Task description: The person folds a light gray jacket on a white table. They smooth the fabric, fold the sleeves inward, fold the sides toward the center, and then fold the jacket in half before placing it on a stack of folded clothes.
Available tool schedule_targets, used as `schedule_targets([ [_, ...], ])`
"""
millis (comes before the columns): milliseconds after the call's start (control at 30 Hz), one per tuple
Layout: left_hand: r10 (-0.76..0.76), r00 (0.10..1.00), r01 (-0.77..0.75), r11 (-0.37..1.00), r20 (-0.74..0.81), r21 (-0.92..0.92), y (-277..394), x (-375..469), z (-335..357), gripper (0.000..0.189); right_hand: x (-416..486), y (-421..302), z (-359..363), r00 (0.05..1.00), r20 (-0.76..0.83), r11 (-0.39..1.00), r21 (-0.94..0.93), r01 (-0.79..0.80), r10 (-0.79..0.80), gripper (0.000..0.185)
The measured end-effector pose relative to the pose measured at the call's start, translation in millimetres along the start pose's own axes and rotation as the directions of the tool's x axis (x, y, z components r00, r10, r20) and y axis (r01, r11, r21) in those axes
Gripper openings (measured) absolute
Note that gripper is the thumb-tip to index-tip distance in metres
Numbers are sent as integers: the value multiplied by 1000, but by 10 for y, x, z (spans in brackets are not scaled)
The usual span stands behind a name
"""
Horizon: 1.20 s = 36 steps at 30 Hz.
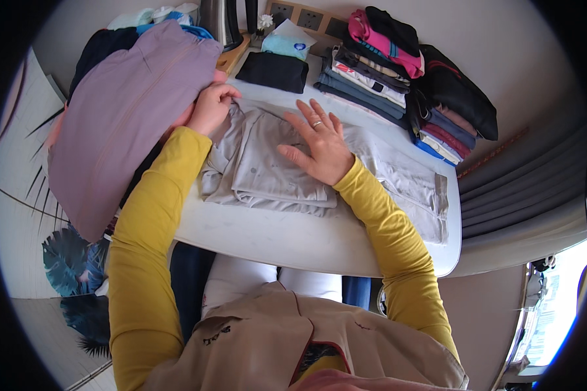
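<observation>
A light grey garment (283, 181) lies on the white table (274, 239), its left part folded over in layers and its right part stretched flat towards the table's right end. My left hand (215, 105) is at the garment's upper left edge, with thumb and forefinger closed on the cloth there. My right hand (320, 146), a ring on one finger, rests palm down with spread fingers on or just over the folded part; it grips nothing. Just left of my left hand lies a mauve garment (132, 117) on a heap of clothes.
A folded black cloth (272, 72) and a tissue pack (289, 41) lie at the back. Stacked folded clothes (362, 90) stand at the back right, beside another stack (445, 132) with a black garment (460, 93). A grey curtain (518, 181) hangs at the right.
</observation>
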State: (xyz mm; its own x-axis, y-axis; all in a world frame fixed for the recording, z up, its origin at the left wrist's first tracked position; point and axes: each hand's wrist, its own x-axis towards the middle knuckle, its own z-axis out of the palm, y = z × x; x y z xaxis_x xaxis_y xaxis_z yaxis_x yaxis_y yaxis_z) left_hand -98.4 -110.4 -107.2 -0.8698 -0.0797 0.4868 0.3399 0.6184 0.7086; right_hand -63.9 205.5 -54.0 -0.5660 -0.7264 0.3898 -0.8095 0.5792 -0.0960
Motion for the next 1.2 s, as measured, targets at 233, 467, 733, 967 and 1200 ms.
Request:
schedule_targets([
  [233,424,904,-405,891,56,-204,790,-226,198,30,-52,-425,233,982,82,985,48,168,-171,64],
  [467,317,852,-350,937,416,5,990,-528,476,64,-98,-296,148,979,38,962,195,189,-200,60],
  [733,322,833,-490,806,449,332,861,-547,416,73,-373,131,85,979,47,973,-125,-193,200,65],
  [967,250,839,-449,820,484,355,867,-524,376,73,-619,561,-81,932,42,907,-247,-340,361,68],
  [1200,220,841,-422,838,494,345,892,-516,340,73,-917,1044,-131,852,51,852,-88,-516,521,70],
])
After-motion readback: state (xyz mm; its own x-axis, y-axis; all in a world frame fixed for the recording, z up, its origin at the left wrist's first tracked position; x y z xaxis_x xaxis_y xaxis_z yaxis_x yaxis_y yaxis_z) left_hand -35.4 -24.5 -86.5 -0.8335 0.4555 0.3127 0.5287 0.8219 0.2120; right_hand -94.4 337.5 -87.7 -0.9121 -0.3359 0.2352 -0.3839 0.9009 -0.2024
